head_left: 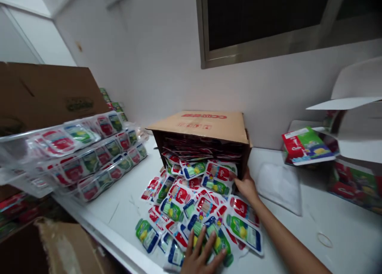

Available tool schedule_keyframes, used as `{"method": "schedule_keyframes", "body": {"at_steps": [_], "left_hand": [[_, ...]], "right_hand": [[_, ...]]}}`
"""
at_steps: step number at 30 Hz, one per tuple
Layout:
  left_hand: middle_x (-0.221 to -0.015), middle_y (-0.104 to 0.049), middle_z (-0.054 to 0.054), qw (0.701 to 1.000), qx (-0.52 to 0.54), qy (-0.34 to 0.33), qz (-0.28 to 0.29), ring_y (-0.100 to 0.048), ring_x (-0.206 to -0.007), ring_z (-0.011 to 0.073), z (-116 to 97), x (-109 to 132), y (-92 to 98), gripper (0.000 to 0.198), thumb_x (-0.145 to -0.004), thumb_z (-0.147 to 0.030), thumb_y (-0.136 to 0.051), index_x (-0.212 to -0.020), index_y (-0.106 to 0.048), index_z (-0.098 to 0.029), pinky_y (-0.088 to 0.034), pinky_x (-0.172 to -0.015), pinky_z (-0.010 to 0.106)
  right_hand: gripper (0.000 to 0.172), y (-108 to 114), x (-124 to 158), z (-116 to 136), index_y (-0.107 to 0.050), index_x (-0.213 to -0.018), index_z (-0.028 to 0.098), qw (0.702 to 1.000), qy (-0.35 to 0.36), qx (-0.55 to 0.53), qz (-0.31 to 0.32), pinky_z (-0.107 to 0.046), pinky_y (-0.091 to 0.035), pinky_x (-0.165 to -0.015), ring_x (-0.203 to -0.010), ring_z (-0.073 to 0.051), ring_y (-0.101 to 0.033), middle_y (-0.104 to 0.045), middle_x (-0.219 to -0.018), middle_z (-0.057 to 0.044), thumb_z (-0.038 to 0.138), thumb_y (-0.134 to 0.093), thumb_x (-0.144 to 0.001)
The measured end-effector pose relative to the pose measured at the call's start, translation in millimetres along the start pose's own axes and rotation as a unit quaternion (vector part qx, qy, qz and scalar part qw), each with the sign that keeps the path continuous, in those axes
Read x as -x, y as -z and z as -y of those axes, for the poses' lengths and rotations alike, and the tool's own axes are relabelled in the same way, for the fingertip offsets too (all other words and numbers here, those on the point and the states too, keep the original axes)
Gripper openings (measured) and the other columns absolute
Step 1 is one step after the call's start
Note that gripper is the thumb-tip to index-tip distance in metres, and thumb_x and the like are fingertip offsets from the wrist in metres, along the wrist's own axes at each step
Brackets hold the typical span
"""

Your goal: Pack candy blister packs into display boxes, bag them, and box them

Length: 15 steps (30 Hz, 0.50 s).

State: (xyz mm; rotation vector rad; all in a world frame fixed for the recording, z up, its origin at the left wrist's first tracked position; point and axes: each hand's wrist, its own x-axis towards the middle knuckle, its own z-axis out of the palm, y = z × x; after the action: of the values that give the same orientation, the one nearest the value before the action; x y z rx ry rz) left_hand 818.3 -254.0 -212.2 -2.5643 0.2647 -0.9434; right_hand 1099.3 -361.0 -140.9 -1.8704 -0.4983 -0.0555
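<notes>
A cardboard box [205, 124] lies on its side with its mouth facing me, stacked packets inside. In front of it spreads a loose pile of flat red and green packets [182, 194]; some show thin sticks through clear windows. My left hand [203, 253] rests on the near part of the pile, fingers spread and flat. At the box's lower right corner is my right hand [248, 189], gripping the edge with the thumb toward the packets. Its other fingers are partly hidden by the box.
Long clear-wrapped strips of packets [98, 158] are stacked at left, beside a big open carton [44, 91]. A white pouch [279, 186], a red-green printed box [308, 146] and a rubber band [324, 240] lie at right. Another opened carton [68, 246] stands below the table edge.
</notes>
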Motion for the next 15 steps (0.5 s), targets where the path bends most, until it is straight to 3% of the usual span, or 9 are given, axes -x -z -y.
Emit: {"method": "schedule_keyframes", "body": {"at_steps": [3, 8, 15], "left_hand": [[-0.143, -0.048, -0.003, 1.0, -0.021, 0.01, -0.007, -0.025, -0.142, 0.0329, 0.5, -3.6, -15.2, 0.05, -0.083, -0.047, -0.061, -0.132, -0.049, -0.046, -0.009, -0.117, 0.059], [-0.145, -0.045, -0.002, 0.999, -0.039, 0.026, 0.006, -0.029, -0.14, 0.035, -5.3, -5.5, -34.7, 0.049, -0.083, -0.04, -0.062, -0.131, -0.051, -0.046, -0.01, -0.116, 0.064], [-0.141, -0.048, -0.003, 0.997, 0.017, 0.071, 0.031, -0.018, -0.144, 0.0309, -10.2, -9.4, -38.7, 0.054, -0.082, -0.036, -0.063, -0.133, -0.049, -0.046, -0.006, -0.119, 0.058]], "right_hand": [[0.077, -19.3, -16.0, -1.1, -0.034, -0.141, 0.017, 0.999, -0.02, -0.019, -0.036, -0.039, -0.043, -0.099, -0.124, -0.031, -0.052, -0.055, -0.134, -0.016, 0.06, -0.052, -0.08], [0.071, -20.5, -23.2, -20.7, -0.041, -0.137, 0.016, 0.999, -0.016, -0.017, -0.049, -0.041, -0.041, -0.101, -0.123, -0.031, -0.052, -0.054, -0.134, -0.017, 0.058, -0.049, -0.081], [0.063, -20.4, -26.1, -15.2, -0.045, -0.134, 0.015, 0.998, 0.037, 0.012, -0.051, -0.039, -0.04, -0.104, -0.121, -0.025, -0.053, -0.059, -0.128, -0.014, 0.054, -0.042, -0.086]]}}
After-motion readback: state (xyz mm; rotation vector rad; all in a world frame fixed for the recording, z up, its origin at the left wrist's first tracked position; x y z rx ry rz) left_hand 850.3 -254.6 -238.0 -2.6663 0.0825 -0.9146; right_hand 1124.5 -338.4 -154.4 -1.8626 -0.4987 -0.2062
